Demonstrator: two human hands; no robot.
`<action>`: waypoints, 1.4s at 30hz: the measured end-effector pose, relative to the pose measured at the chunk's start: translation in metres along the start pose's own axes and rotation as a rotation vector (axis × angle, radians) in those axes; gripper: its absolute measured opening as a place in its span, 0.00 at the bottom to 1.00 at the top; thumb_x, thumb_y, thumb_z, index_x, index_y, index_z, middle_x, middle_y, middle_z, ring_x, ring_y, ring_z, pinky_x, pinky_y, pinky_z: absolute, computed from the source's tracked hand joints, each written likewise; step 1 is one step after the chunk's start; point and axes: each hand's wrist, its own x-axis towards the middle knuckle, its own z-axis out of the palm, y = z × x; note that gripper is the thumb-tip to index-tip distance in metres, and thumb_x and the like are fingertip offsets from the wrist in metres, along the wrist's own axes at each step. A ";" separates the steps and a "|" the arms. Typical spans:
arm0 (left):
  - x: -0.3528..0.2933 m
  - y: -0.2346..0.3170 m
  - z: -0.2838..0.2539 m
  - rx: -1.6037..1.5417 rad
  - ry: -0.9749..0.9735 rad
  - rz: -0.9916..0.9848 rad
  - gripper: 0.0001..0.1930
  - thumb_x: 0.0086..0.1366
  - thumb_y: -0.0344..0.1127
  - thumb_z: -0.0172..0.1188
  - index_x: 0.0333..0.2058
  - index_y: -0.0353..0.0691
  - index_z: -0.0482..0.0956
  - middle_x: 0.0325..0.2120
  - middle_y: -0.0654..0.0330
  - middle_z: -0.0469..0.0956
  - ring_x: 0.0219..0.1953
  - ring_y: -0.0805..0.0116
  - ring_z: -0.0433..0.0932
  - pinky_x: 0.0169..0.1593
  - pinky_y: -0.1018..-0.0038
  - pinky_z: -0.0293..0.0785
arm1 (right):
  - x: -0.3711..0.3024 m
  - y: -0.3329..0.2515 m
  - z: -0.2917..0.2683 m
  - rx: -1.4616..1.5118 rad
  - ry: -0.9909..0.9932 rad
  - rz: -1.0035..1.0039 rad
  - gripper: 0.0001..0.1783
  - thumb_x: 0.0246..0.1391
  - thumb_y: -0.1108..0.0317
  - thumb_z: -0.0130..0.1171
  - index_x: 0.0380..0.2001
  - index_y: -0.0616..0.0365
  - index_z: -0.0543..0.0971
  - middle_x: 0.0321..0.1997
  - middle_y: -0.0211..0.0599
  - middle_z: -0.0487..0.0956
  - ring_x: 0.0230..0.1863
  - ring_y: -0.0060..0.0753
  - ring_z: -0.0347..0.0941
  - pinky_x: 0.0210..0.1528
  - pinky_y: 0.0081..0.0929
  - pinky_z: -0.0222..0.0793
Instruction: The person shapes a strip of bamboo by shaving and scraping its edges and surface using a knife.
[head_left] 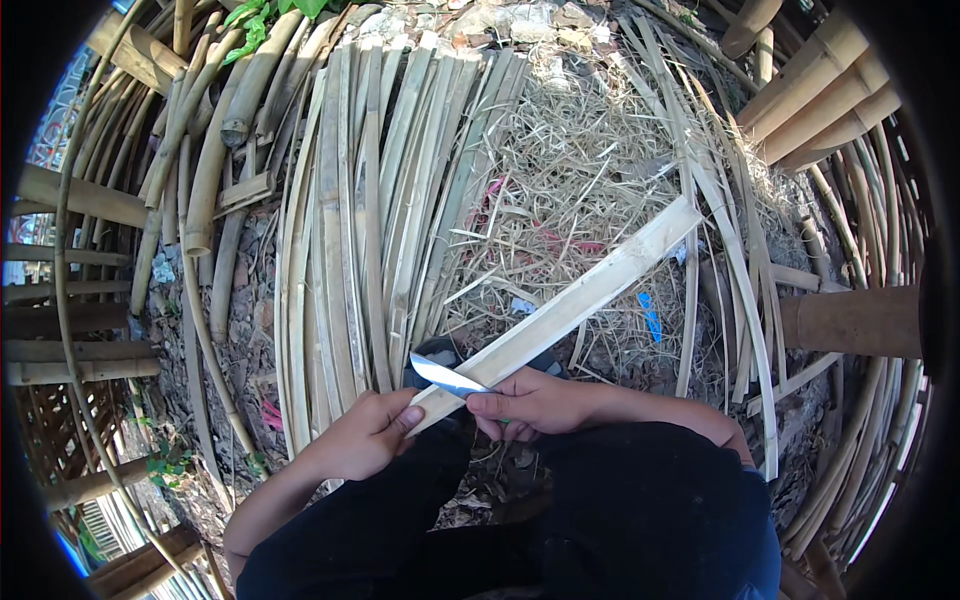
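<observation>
A long, pale split bamboo strip [590,288] slants from my lap up to the right. My left hand [372,432] grips its near end, the thumb pressed on top. In my right hand [525,402] is a knife [445,376], whose shiny blade lies across the strip close to the left hand. The knife's handle is hidden inside the right fist. Whether the edge is cutting into the bamboo cannot be made out.
Several split bamboo strips [345,220] lie side by side ahead on the left. Thin shavings [570,150] cover the ground ahead, with a blue scrap [650,317] among them. Thick bamboo poles [850,320] stand at the right; cut lengths [205,190] lie at the left.
</observation>
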 end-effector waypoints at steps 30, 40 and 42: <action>-0.102 -0.030 -0.036 0.184 0.040 -0.248 0.20 0.74 0.41 0.45 0.25 0.34 0.68 0.11 0.57 0.71 0.15 0.64 0.73 0.24 0.69 0.68 | -0.055 0.022 -0.018 0.427 0.691 -0.144 0.26 0.65 0.45 0.48 0.21 0.53 0.69 0.15 0.19 0.58 0.13 0.12 0.48 0.15 0.16 0.43; -0.012 0.001 -0.006 0.033 0.119 -0.137 0.19 0.75 0.43 0.42 0.29 0.35 0.69 0.11 0.62 0.69 0.13 0.73 0.69 0.21 0.73 0.65 | -0.019 0.000 0.001 -0.059 0.134 -0.113 0.29 0.67 0.42 0.40 0.23 0.55 0.70 0.15 0.19 0.59 0.17 0.12 0.53 0.19 0.15 0.50; 0.002 0.009 0.005 0.013 0.100 -0.070 0.19 0.75 0.43 0.41 0.31 0.35 0.70 0.11 0.64 0.68 0.13 0.76 0.68 0.20 0.75 0.64 | -0.006 -0.005 0.006 -0.150 0.045 -0.086 0.30 0.66 0.40 0.40 0.23 0.55 0.71 0.16 0.19 0.60 0.17 0.12 0.54 0.20 0.14 0.52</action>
